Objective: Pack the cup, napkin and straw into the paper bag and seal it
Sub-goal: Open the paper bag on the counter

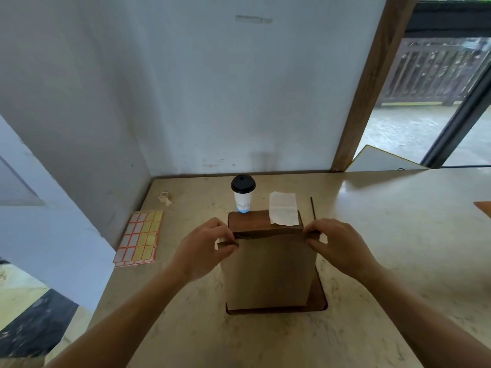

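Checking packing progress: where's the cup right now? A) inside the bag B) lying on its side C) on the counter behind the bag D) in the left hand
C: the cup stands upright on the counter behind the paper bag, whose top edge both hands hold.

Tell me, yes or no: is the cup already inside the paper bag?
No, the cup stands on the counter behind the paper bag, whose top both hands hold.
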Demonstrator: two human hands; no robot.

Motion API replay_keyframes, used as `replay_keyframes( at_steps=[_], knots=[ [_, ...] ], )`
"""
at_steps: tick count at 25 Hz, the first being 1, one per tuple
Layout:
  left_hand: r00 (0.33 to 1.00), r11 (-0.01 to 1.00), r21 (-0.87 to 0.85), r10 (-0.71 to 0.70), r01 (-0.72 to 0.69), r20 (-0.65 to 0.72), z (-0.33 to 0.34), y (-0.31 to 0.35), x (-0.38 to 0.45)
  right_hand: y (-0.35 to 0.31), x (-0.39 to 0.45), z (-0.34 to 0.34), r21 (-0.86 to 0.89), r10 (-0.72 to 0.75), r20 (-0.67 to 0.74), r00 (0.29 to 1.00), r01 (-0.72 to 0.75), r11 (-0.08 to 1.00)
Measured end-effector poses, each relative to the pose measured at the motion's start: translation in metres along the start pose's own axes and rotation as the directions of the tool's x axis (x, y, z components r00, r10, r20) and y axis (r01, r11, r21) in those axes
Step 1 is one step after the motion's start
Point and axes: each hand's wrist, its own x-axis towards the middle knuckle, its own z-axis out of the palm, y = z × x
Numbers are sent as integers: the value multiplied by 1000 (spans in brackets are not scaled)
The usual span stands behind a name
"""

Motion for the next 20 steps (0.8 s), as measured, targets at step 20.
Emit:
replay_keyframes(
  at_steps=[20],
  knots=[
    [990,983,129,137,-131,-38,-2,32,14,-35,10,4,-184,-271,-48,961,258,948]
  ],
)
